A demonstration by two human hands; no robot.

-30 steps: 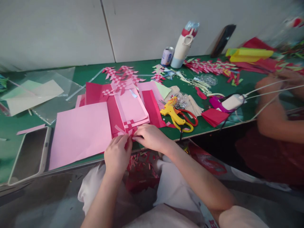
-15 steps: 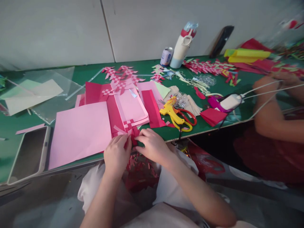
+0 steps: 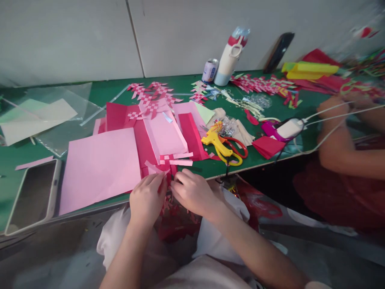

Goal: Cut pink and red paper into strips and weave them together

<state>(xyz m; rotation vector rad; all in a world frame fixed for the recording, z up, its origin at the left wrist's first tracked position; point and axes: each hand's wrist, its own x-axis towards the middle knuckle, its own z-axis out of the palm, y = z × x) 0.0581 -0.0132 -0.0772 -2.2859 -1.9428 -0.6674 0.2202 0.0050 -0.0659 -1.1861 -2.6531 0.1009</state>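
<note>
Between my hands, at the table's front edge, is a small weave of red and pink paper strips (image 3: 166, 159). Two pale pink strip ends stick out of it to the right. My left hand (image 3: 148, 192) has thumb and fingers closed on the weave's lower left side. From the other side my right hand (image 3: 192, 192) pinches its lower right edge with curled fingers; the fingertips partly hide the paper. Just beyond lie folded pink sheets (image 3: 165, 132) and red sheets (image 3: 190, 134). A large pink square sheet (image 3: 102, 164) lies left of my left hand.
Yellow-handled scissors (image 3: 221, 146) and red-handled scissors (image 3: 240, 146) lie right of my hands. A phone (image 3: 33, 196) rests at the left edge. Finished woven pieces (image 3: 153, 96), a can (image 3: 209, 71) and a bottle (image 3: 230, 60) stand farther back. Another person's arm (image 3: 339, 136) is at right.
The pale pink strips in the weave now point out to the right, where they did not show before. My right hand has shifted slightly down and its fingers have curled in closer.
</note>
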